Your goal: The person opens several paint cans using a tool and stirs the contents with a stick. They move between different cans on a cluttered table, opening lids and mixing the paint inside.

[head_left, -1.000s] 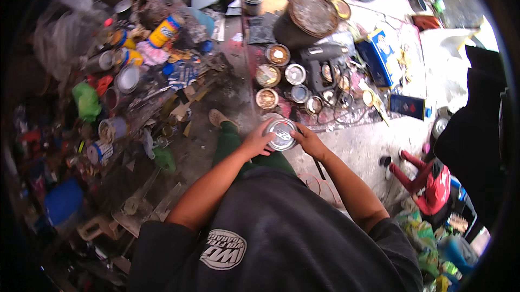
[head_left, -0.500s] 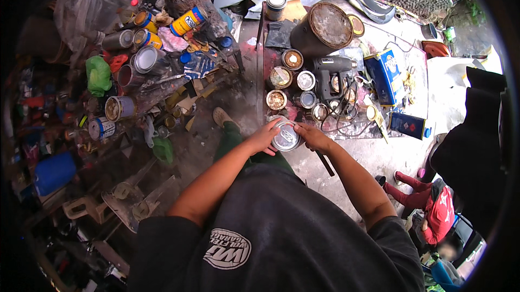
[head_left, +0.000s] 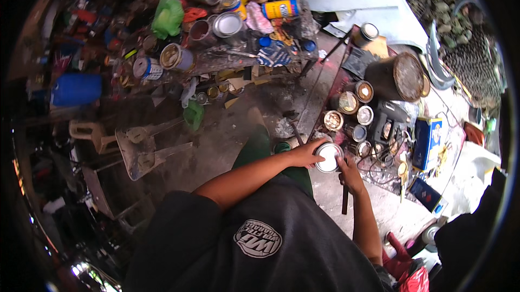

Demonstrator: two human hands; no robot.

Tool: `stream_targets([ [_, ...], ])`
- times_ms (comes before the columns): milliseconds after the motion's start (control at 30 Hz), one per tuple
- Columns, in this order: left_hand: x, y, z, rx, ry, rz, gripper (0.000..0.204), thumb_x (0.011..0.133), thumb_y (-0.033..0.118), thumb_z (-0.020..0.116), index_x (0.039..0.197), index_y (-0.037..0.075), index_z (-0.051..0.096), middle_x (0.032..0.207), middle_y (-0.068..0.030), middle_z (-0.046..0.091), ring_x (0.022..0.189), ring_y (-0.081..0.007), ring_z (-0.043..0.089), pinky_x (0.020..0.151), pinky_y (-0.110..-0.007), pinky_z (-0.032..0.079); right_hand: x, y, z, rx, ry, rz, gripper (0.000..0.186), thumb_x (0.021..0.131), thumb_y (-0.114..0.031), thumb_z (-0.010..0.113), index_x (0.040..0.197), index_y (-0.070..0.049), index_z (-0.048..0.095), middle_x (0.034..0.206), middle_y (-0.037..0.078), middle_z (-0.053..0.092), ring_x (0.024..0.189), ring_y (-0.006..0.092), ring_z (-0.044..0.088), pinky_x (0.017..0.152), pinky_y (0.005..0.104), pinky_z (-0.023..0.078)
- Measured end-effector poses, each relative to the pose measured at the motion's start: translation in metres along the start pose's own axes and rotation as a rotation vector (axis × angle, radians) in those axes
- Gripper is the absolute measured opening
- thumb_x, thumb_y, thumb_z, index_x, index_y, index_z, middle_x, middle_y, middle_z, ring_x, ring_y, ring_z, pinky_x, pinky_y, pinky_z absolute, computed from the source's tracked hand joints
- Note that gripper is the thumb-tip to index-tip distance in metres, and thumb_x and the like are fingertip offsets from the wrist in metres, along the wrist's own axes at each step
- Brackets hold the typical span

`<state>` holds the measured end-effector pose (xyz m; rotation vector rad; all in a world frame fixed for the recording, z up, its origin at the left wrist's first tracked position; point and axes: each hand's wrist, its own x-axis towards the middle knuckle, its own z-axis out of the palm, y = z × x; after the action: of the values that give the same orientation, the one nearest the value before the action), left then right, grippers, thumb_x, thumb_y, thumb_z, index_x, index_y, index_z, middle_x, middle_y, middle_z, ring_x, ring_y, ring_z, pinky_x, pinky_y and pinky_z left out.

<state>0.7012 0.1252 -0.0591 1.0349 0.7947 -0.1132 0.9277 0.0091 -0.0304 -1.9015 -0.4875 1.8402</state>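
A round can (head_left: 328, 157) with a bright, shiny top is in front of my body. My left hand (head_left: 304, 155) wraps round its left side, the thumb at the rim. My right hand (head_left: 351, 176) is closed on a dark flat bar (head_left: 345, 200), whose end sticks out below the fist toward me. The right fingertips are at the can's right rim. What the bar's other end touches is hidden by the hand and the can.
To the right, a low table holds several small open cans (head_left: 333, 121), a large dark bucket (head_left: 392, 78), a heat gun (head_left: 391, 112) and a blue tin (head_left: 428, 143). A cluttered bench with a yellow can (head_left: 280, 8) stands left. Another person's red-clad legs (head_left: 400, 248) show lower right.
The view has swung left, so both tables appear farther right. My hands still hold the can and the bar. The can's top now looks brighter and whiter.
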Motion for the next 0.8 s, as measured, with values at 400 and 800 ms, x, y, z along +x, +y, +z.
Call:
stream_targets([
  [400,-0.027,-0.025,-0.007,-0.224,-0.061,0.191,0.091,0.09,0.018,0.076,0.165,0.016,0.024,0.144,-0.014,0.053,0.076,-0.0198,0.072,0.058,-0.033,0.063,-0.026,-0.013,0.04,-0.167,0.079,-0.051,0.03,0.106,-0.044,0.057,0.117,-0.015,0.055,0.062,-0.008,0.043,0.042,0.006,0.037,0.039,0.0256,0.029],
  [800,-0.312,-0.182,-0.188,0.278,0.801,0.558,0.118,0.059,0.032,0.099,0.155,0.008,0.034,0.157,-0.0193,0.04,0.144,-0.0376,0.044,0.112,-0.044,0.047,-0.007,-0.101,0.402,-0.274,-0.265,0.013,0.029,0.106,-0.046,0.058,0.113,-0.018,0.054,0.066,-0.008,0.043,0.044,0.0039,0.038,0.04,0.0211,0.029],
])
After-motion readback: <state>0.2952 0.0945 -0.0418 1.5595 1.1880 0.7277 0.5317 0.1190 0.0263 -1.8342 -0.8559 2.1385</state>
